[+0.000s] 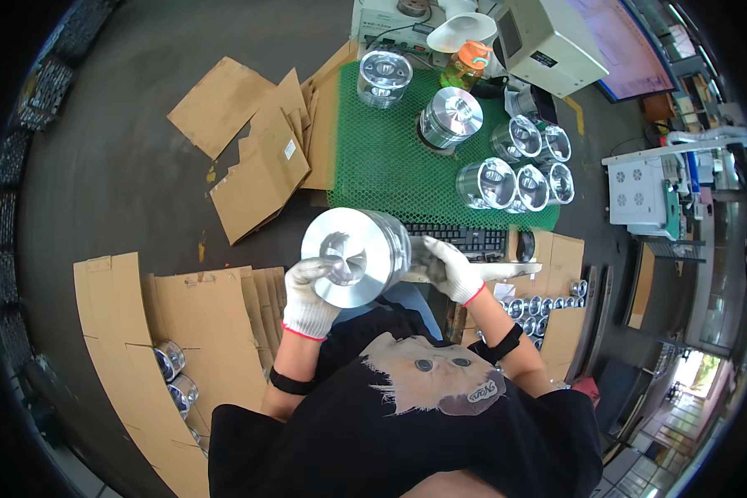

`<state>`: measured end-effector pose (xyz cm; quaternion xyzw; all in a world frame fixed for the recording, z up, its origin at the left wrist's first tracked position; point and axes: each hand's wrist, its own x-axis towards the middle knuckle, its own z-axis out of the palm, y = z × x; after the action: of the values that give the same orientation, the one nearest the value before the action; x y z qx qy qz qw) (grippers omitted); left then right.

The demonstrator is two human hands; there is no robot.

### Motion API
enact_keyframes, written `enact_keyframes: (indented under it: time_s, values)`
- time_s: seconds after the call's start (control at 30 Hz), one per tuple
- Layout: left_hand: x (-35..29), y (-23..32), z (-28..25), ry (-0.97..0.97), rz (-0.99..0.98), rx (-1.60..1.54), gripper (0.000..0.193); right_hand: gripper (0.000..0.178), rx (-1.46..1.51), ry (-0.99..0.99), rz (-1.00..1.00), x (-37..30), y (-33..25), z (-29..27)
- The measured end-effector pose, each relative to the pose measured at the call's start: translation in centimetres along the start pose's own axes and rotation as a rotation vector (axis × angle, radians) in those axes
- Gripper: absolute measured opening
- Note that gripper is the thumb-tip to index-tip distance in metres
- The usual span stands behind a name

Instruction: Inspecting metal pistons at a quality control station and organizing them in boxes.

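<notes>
Before me I hold a large shiny metal piston (375, 241) tilted on its side, its flat round crown turned to the left. My left hand (311, 297), in a white knit glove with a red cuff, grips the crown side, with fingers lying across the face. From the right, my gloved right hand (454, 272) reaches to the piston's other end; its fingertips are smudged grey and partly hidden there. Another piston (451, 116) stands crown up on the green mesh mat (373, 166), and one more piston (384, 79) is at the mat's far left.
Several pistons (516, 184) cluster at the mat's right. Behind are an orange-capped bottle (466, 65), a beige device (548, 46) and a monitor (622, 41). A keyboard (456, 238) lies at the near edge. Cardboard boxes (112, 332) holding pistons flank me; flattened cardboard (261, 170) lies left.
</notes>
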<state>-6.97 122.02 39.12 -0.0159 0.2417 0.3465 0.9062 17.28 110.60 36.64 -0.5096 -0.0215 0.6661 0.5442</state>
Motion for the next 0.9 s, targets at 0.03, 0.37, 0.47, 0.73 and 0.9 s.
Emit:
enact_keyframes:
  time_s: [0.03,0.37,0.47,0.73,0.9]
  values:
    - [-0.1,-0.4,0.4,-0.043,-0.008,-0.023,0.030,0.037,0.277,-0.087,0.117,-0.5,-0.3,1.4]
    - [2.2,-1.3,-10.3,0.125,-0.091,0.745,0.039,0.028,-0.322,-0.200,0.072,1.0,-1.7,7.8]
    - [0.4,0.4,-8.9,0.396,-0.077,0.684,0.039,0.046,-1.398,-0.046,-0.292,5.3,-2.7,6.7]
    - [-1.6,0.6,-14.6,0.425,-0.039,0.512,0.034,0.027,-2.029,0.051,-0.780,16.9,-9.0,8.6]
    - [0.6,0.2,-12.5,0.381,0.003,0.490,0.040,0.028,-1.500,0.408,-0.647,29.6,-6.3,3.6]
